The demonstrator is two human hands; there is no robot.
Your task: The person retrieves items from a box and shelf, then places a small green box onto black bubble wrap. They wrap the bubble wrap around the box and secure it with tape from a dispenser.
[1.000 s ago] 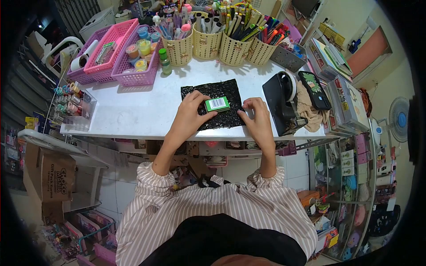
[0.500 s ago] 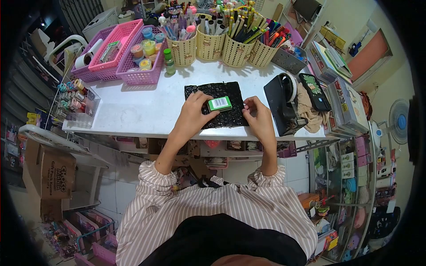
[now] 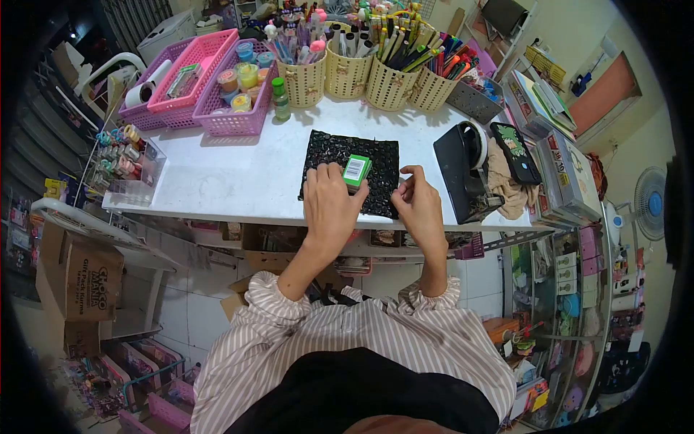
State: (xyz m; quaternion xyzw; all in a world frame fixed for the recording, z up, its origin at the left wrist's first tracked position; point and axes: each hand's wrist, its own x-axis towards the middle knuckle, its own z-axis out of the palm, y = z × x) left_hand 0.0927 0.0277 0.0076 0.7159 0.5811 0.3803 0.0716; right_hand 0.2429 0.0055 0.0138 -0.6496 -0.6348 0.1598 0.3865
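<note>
1. The table (image 3: 217, 173) has a smooth, flat white top with a straight near edge.
2. Four cream baskets (image 3: 390, 85), round and perforated, stand in a row on the far side, full of pens.
3. The purple basket (image 3: 230, 124), perforated plastic with sloping walls, sits far left with small round tubs inside.
4. The wrap (image 3: 325, 148), black, shiny and bubbled, lies flat near the table's near edge, roughly square.
5. The dispenser (image 3: 451, 160), dark and smooth, stands right of the wrap with a round tape roll.
6. The left hand (image 3: 329, 206) reaches over the wrap's near left part, fingers close together and bent, pinching the box between fingers and thumb.
7. The right hand (image 3: 421, 211) is at the wrap's right edge, fingers curled towards the thumb; whether they pinch anything, I cannot tell.
8. The phone (image 3: 515, 152), in a black case with a green pattern, rests on crumpled tan cloth (image 3: 504, 189) at right.
9. The bottle (image 3: 280, 101), slim and green-capped, stands beside the purple basket.
10. The box (image 3: 355, 171), green, small and block-shaped with a white barcode label, is over the wrap's middle.
</note>
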